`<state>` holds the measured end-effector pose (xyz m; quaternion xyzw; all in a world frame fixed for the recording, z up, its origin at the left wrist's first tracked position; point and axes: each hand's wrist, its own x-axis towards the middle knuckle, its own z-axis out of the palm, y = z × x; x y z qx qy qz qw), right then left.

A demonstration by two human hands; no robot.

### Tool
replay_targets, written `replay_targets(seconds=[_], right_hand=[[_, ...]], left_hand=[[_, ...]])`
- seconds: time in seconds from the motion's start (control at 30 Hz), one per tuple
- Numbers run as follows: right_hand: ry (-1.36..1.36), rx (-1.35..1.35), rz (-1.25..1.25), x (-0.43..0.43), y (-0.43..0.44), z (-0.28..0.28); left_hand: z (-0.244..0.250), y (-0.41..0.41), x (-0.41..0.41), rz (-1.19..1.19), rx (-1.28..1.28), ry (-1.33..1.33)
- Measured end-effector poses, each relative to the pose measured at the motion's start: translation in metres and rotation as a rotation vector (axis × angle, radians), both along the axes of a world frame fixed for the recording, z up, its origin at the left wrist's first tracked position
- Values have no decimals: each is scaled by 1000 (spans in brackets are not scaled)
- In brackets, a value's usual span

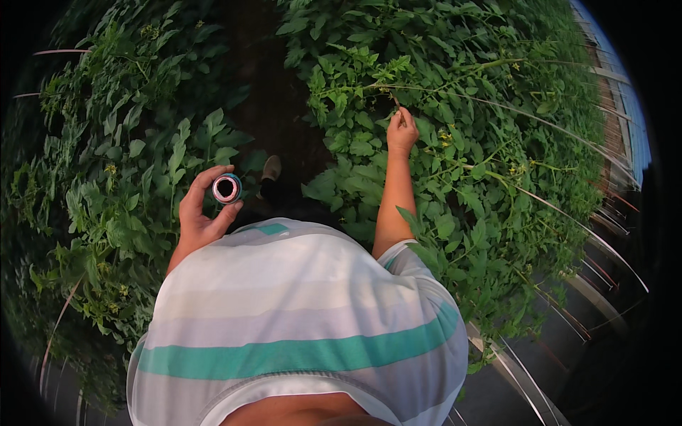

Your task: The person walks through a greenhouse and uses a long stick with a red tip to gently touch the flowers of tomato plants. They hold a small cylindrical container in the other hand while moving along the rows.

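My left hand (200, 212) grips a small round open container (238, 189) between thumb and fingers. Its pale pinkish rim faces up, and the inside looks dark; I cannot tell what it holds. Reaching out to the right, my right hand (403, 135) pinches a thin brown stick or brush (396, 100) that points away from me. The far tip is close to small yellowish tomato flowers (384, 91) on a leafy stem; whether it touches them I cannot tell. Larger yellow flowers (445, 137) show just right of my right wrist.
Dense tomato plants (128, 175) line the left side, and another leafy row (479, 128) the right. Between them runs a dark soil path (272, 90), with my shoe (272, 167) at its near end. Pale strings (538, 120) stretch from the right-hand plants towards the rim.
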<state>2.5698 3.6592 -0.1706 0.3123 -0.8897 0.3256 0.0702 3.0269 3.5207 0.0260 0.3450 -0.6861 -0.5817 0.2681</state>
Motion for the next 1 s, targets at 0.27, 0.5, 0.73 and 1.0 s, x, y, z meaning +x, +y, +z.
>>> replay_targets(seconds=[0.27, 0.5, 0.73, 1.0], right_hand=[[28, -18, 2, 9, -3, 18], [279, 33, 38, 58, 24, 130], [-126, -374, -104, 92, 29, 225], [37, -786, 195, 78, -52, 272]], left_hand=[[4, -29, -32, -48, -16, -23], [3, -62, -61, -191, -77, 41], [19, -114, -116, -290, -176, 114], [20, -185, -176, -425, -234, 248]])
